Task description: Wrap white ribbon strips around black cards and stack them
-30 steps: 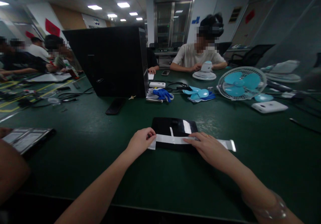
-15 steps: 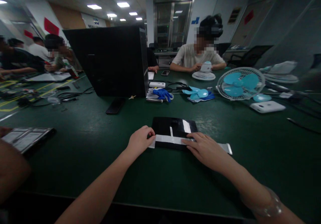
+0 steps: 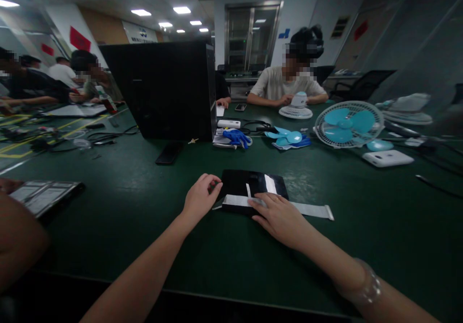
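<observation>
Resting on a white ribbon strip, the person's R hand has its fingers slightly spread, tips on the strip, per head cam. Strip runs approx. L–R across near part of a flat black panel, its R end out over the green table. L hand is just beside panel's L edge, thumb & index bent close tog.; can't tell if they pinch anything. Beyond: dark phone, blue glove, fan w/ blue blades; co-worker sits opp.
</observation>
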The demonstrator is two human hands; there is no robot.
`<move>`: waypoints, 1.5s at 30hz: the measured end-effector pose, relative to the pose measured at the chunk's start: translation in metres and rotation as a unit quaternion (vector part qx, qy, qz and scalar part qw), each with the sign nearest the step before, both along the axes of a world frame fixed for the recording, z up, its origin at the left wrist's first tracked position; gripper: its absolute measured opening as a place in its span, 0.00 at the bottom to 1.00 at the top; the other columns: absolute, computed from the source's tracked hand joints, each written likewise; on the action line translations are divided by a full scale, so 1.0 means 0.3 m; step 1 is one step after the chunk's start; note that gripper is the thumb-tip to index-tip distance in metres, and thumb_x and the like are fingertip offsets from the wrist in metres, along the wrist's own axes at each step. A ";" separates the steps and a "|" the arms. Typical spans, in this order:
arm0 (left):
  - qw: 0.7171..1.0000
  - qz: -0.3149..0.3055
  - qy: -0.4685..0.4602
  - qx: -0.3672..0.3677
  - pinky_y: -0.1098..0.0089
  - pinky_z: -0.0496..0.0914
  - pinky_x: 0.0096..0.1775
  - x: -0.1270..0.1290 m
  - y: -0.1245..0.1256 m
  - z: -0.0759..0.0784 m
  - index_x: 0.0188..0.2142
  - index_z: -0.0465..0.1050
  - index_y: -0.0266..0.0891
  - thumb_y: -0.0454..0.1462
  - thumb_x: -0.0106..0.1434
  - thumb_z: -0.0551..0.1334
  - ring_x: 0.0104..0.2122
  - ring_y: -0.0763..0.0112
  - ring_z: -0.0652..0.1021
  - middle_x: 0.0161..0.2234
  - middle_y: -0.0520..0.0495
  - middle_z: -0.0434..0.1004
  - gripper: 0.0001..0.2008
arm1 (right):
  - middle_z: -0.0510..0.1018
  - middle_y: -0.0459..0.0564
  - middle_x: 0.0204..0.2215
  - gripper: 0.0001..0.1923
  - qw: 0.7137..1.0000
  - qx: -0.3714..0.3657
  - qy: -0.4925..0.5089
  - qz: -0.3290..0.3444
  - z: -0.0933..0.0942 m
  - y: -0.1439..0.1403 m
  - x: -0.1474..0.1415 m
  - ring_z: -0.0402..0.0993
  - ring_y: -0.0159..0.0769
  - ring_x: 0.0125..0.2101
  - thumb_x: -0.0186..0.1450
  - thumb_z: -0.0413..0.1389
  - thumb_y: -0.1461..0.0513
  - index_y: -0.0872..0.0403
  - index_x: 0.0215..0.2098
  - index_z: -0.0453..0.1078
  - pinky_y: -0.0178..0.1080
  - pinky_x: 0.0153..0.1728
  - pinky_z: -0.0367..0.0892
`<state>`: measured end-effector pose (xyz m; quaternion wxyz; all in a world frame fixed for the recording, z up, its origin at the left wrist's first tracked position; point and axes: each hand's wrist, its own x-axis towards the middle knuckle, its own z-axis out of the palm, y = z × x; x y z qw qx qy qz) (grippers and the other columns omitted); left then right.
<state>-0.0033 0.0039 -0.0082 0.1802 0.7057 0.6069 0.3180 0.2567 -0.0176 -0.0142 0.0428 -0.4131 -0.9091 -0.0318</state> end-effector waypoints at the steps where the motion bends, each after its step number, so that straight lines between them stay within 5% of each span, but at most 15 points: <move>1: 1.000 -0.002 0.001 -0.002 0.70 0.63 0.31 0.000 0.000 0.001 0.40 0.73 0.41 0.45 0.65 0.55 0.34 0.68 0.72 0.38 0.47 0.70 0.13 | 0.66 0.55 0.57 0.24 1.000 0.002 0.000 -0.002 -0.004 -0.003 -0.001 0.64 0.47 0.54 0.70 0.44 0.52 0.49 0.61 0.62 0.53 0.51 0.65; 13: 0.994 -0.077 0.067 -0.051 0.68 0.66 0.33 0.011 -0.015 0.016 0.38 0.74 0.41 0.52 0.63 0.55 0.35 0.66 0.73 0.37 0.48 0.73 0.19 | 0.66 0.53 0.57 0.26 1.000 0.001 0.024 -0.010 -0.018 -0.006 0.005 0.65 0.45 0.53 0.70 0.45 0.55 0.46 0.65 0.54 0.51 0.50 0.67; 21: 0.997 -0.060 0.037 -0.032 0.68 0.67 0.32 0.002 -0.007 0.003 0.39 0.74 0.40 0.52 0.67 0.50 0.35 0.66 0.74 0.39 0.46 0.73 0.22 | 0.62 0.54 0.60 0.23 1.000 0.003 0.014 -0.008 -0.021 -0.010 0.009 0.58 0.48 0.59 0.70 0.45 0.53 0.46 0.62 0.61 0.55 0.56 0.60; 27: 1.000 -0.026 0.005 0.014 0.68 0.67 0.33 -0.008 0.006 -0.006 0.40 0.74 0.38 0.51 0.68 0.48 0.36 0.66 0.74 0.39 0.46 0.72 0.23 | 0.41 0.52 0.68 0.33 0.997 -0.054 0.030 -0.049 -0.034 0.024 0.053 0.43 0.53 0.65 0.69 0.43 0.44 0.42 0.69 0.43 0.60 0.60 0.50; 36: 1.000 -0.018 -0.005 0.019 0.66 0.68 0.36 -0.018 0.012 -0.010 0.40 0.74 0.39 0.49 0.68 0.49 0.37 0.65 0.74 0.40 0.46 0.72 0.21 | 0.43 0.53 0.67 0.34 0.992 -0.102 0.002 -0.070 -0.006 0.023 0.080 0.43 0.56 0.64 0.68 0.39 0.41 0.41 0.68 0.45 0.62 0.58 0.51; 41: 0.998 -0.029 -0.015 0.045 0.65 0.68 0.39 -0.022 0.016 -0.014 0.39 0.74 0.39 0.49 0.69 0.50 0.39 0.64 0.74 0.39 0.46 0.73 0.20 | 0.44 0.54 0.67 0.36 0.987 -0.098 -0.034 -0.124 -0.006 0.007 0.183 0.43 0.54 0.64 0.67 0.36 0.40 0.44 0.69 0.45 0.61 0.58 0.52; 45: 0.999 -0.028 -0.020 0.025 0.65 0.70 0.38 -0.020 0.010 -0.007 0.40 0.74 0.39 0.49 0.68 0.49 0.40 0.63 0.74 0.41 0.45 0.73 0.20 | 0.43 0.53 0.67 0.37 0.972 -0.087 -0.058 -0.211 -0.030 0.002 0.365 0.43 0.53 0.64 0.67 0.34 0.38 0.43 0.69 0.43 0.59 0.58 0.53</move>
